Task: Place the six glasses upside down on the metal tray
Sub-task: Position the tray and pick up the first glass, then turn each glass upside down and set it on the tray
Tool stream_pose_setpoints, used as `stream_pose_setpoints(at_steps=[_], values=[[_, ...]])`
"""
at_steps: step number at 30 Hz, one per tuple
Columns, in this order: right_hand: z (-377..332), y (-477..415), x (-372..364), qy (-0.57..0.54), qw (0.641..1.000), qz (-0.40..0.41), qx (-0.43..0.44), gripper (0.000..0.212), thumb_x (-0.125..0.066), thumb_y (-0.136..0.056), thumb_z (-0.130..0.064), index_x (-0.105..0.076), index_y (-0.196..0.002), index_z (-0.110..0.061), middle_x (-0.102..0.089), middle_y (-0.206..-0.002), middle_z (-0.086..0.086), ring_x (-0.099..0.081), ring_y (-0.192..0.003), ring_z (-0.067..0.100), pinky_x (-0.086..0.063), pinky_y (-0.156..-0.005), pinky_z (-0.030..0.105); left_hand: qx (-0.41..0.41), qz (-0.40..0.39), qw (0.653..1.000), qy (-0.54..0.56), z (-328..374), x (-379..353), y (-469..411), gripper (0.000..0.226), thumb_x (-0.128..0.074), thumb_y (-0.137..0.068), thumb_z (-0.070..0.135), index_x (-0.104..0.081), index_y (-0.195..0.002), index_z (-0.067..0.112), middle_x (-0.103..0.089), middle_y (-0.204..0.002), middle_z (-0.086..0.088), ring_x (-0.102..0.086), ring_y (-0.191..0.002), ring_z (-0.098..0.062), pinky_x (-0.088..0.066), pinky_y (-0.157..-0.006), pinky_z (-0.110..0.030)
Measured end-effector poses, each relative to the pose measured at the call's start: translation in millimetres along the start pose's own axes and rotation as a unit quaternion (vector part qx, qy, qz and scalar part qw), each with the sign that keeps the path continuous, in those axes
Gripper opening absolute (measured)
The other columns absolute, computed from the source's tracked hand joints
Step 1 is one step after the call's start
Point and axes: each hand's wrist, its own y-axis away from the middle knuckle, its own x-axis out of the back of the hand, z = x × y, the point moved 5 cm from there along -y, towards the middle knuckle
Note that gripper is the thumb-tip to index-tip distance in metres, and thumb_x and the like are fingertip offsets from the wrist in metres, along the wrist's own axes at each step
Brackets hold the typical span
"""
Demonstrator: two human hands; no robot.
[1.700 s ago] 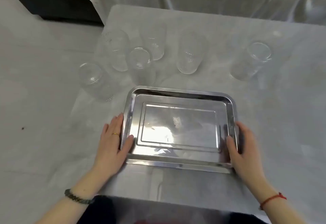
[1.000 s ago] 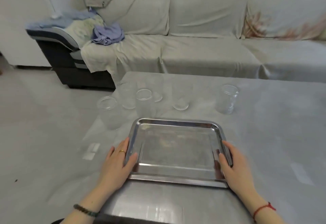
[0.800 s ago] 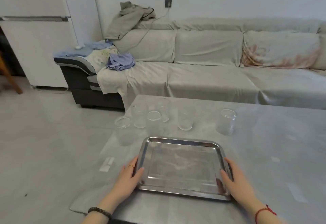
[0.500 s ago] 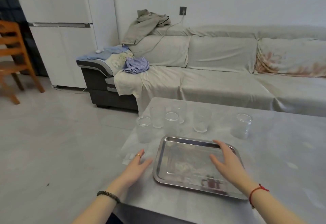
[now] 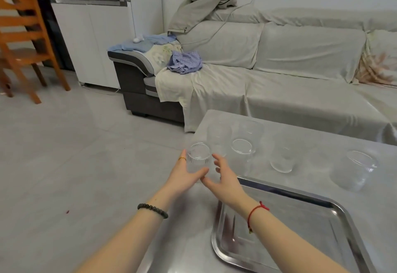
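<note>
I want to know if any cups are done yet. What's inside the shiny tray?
No glasses stand in the metal tray where its floor shows; only reflections. The right hand and its forearm hide a strip along the left side, and the tray's near right corner is out of frame.

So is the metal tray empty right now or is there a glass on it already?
Empty. The metal tray shows only bare reflective surface; every visible glass stands on the table beyond it.

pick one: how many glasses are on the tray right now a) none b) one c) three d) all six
a, the tray holds no glasses; they all stand on the table beyond it, and both the left hand and the right hand are only reaching around the nearest glass at the table's left edge.
</note>
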Motion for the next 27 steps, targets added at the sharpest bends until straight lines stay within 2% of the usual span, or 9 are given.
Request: stream_pose_setpoints(at_steps=[2,6,10,13,16,18,20,24,27], values=[[8.3,-16.8,-9.7,-0.031,0.999,0.015,-0.010,0.076,-0.067,-0.074,-0.021,-0.024,-0.137,-0.024,-0.044,-0.133,-0.004,-0.041,-0.126,0.017,-0.034,-0.101,0.024,0.003,0.004,1.000,0.019,-8.2,-5.1,-13.5,0.061,-0.073,-0.065,0.025,-0.041,-0.117,0.026,-0.058,-0.112,0.009,-0.054,-0.105,-0.009,-0.042,-0.070,-0.014],[21.4,-36.7,-23.7,-0.058,0.997,0.044,0.011,0.076,-0.069,-0.064,-0.011,-0.032,-0.127,-0.032,-0.054,-0.110,-0.016,-0.053,-0.106,0.006,-0.037,-0.077,-0.001,-0.003,0.031,0.999,0.023,-21.3,-10.0,-27.6,0.081,-0.079,-0.054,0.034,-0.038,-0.123,0.027,-0.056,-0.108,0.010,-0.054,-0.098,-0.006,-0.040,-0.066,-0.004],[25.4,-43.1,-29.8,-0.074,0.995,0.064,0.017,0.077,-0.071,-0.060,-0.011,-0.036,-0.127,-0.025,-0.060,-0.110,-0.008,-0.058,-0.104,0.008,-0.039,-0.076,0.003,-0.011,0.054,0.998,0.016,-28.2,-10.5,-29.5,0.080,-0.083,-0.051,0.032,-0.041,-0.118,0.027,-0.060,-0.111,0.006,-0.057,-0.101,-0.010,-0.042,-0.082,-0.019],[12.9,-39.5,-23.1,-0.091,0.992,0.078,0.039,0.072,-0.076,-0.059,-0.012,-0.041,-0.120,-0.027,-0.062,-0.108,-0.007,-0.059,-0.101,0.008,-0.044,-0.080,0.010,-0.044,0.064,0.997,0.006,-13.1,-4.4,-22.8,0.072,-0.084,-0.049,0.032,-0.042,-0.107,0.036,-0.060,-0.097,0.016,-0.058,-0.096,-0.008,-0.042,-0.075,-0.015],[-9.6,-30.2,-4.7,-0.109,0.987,0.088,0.075,0.068,-0.078,-0.057,-0.015,-0.040,-0.105,-0.046,-0.060,-0.099,-0.023,-0.057,-0.093,-0.012,-0.043,-0.075,0.002,-0.079,0.088,0.993,0.016,16.4,2.7,-11.3,0.069,-0.081,-0.042,0.042,-0.043,-0.100,0.044,-0.058,-0.091,0.024,-0.056,-0.090,0.007,-0.044,-0.072,-0.012],[-20.9,-21.0,12.4,-0.117,0.984,0.100,0.093,0.069,-0.079,-0.055,-0.014,-0.041,-0.102,-0.048,-0.058,-0.097,-0.029,-0.052,-0.092,-0.021,-0.040,-0.073,-0.002,-0.098,0.092,0.991,0.024,38.0,0.6,-2.3,0.067,-0.077,-0.036,0.050,-0.045,-0.095,0.047,-0.060,-0.090,0.025,-0.055,-0.088,0.013,-0.046,-0.069,-0.008],[-25.9,-8.1,31.1,-0.119,0.981,0.113,0.102,0.070,-0.080,-0.054,-0.014,-0.042,-0.104,-0.046,-0.058,-0.097,-0.028,-0.052,-0.092,-0.022,-0.040,-0.072,-0.002,-0.111,0.079,0.990,0.024,57.1,-9.0,8.1,0.064,-0.076,-0.035,0.053,-0.046,-0.092,0.047,-0.062,-0.091,0.023,-0.056,-0.089,0.010,-0.048,-0.071,-0.011],[-19.9,21.3,68.2,-0.109,0.982,0.127,0.093,0.072,-0.080,-0.054,-0.013,-0.042,-0.106,-0.043,-0.055,-0.095,-0.028,-0.049,-0.089,-0.026,-0.041,-0.069,-0.003,-0.129,0.034,0.991,0.021,81.6,-40.9,29.4,0.065,-0.079,-0.042,0.047,-0.047,-0.098,0.042,-0.063,-0.098,0.016,-0.059,-0.094,-0.001,-0.049,-0.079,-0.023],[-4.9,42.3,89.3,-0.096,0.984,0.134,0.066,0.076,-0.082,-0.052,-0.015,-0.041,-0.111,-0.040,-0.055,-0.095,-0.028,-0.049,-0.090,-0.026,-0.044,-0.068,0.003,-0.126,-0.005,0.992,0.012,84.7,-67.6,40.3,0.069,-0.079,-0.049,0.044,-0.046,-0.108,0.036,-0.060,-0.100,0.015,-0.058,-0.095,-0.003,-0.046,-0.074,-0.010]])
